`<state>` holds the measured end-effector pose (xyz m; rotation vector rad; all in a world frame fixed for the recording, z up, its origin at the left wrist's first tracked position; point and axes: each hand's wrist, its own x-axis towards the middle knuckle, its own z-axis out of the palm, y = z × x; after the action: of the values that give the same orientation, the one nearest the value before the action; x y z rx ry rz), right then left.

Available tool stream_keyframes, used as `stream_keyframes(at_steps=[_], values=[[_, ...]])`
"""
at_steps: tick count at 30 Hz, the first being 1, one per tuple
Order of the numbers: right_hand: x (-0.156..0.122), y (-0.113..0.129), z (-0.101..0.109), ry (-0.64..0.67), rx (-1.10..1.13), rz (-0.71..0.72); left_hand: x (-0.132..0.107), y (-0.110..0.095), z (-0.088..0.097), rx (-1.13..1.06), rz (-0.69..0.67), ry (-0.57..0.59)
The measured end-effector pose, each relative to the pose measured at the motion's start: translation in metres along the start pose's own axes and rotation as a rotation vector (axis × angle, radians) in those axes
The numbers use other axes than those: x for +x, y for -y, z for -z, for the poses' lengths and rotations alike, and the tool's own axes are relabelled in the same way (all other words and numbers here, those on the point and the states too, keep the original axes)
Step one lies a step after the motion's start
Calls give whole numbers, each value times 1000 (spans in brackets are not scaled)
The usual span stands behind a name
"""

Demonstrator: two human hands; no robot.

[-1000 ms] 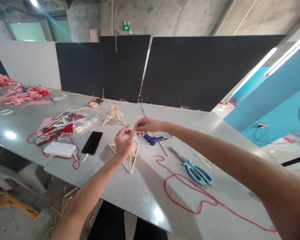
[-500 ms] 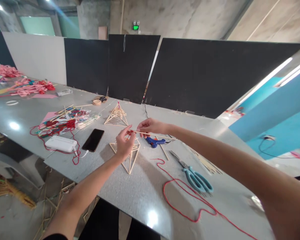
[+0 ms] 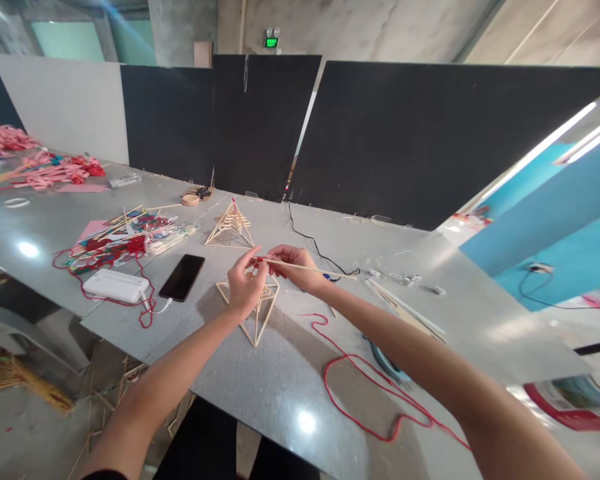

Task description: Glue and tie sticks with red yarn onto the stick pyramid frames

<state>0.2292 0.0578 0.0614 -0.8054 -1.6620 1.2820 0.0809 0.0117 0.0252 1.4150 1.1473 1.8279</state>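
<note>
My left hand (image 3: 247, 285) pinches the end of a thin wooden stick (image 3: 320, 269), where red string (image 3: 261, 259) is wound. The stick points right, across my right hand (image 3: 295, 267), whose closed fingers meet at the string just beside the left fingertips. Beneath the left hand stands a frame of wooden sticks (image 3: 257, 327), its top hidden by the fingers. A loose red cord (image 3: 325, 375) curls over the table on the right. The scissors' teal handle (image 3: 385, 363) shows partly behind my right forearm. Only a blue bit of the glue gun (image 3: 327, 276) shows past my right wrist.
A second stick pyramid (image 3: 230, 227) stands farther back. To the left lie a black phone (image 3: 183, 277), a white power bank (image 3: 116, 287) and a pile of craft materials (image 3: 125, 243). More sticks (image 3: 405, 310) lie right of my forearm. A black cable (image 3: 313, 239) runs behind my hands.
My right hand has turned and come in closer to the left, its forearm lower and now covering most of the scissors and glue gun. The left hand keeps its pinch.
</note>
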Motion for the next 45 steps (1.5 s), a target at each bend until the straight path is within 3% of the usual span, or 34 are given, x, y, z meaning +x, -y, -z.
stream_keyframes(at_steps=[3,8,11,19,24,30,38,45], values=[[2,6,-4,-15,-46,33,1,-2,0,7,-1,-7],[-6,9,2,-73,-420,136,1,-4,1,19,-8,-6],[-15,3,2,-141,-508,178,0,-5,2,6,-7,-5],[-29,-7,-18,-212,-253,58,0,-10,2,-12,-11,-9],[-32,-1,-25,-262,-324,54,0,-12,3,-7,-7,-7],[-38,-9,-35,-290,-524,169,-1,-12,2,-20,3,30],[-40,-23,-60,-403,-224,144,1,-3,4,-80,-5,88],[-39,-19,-64,-442,-140,136,2,-1,4,-88,8,107]])
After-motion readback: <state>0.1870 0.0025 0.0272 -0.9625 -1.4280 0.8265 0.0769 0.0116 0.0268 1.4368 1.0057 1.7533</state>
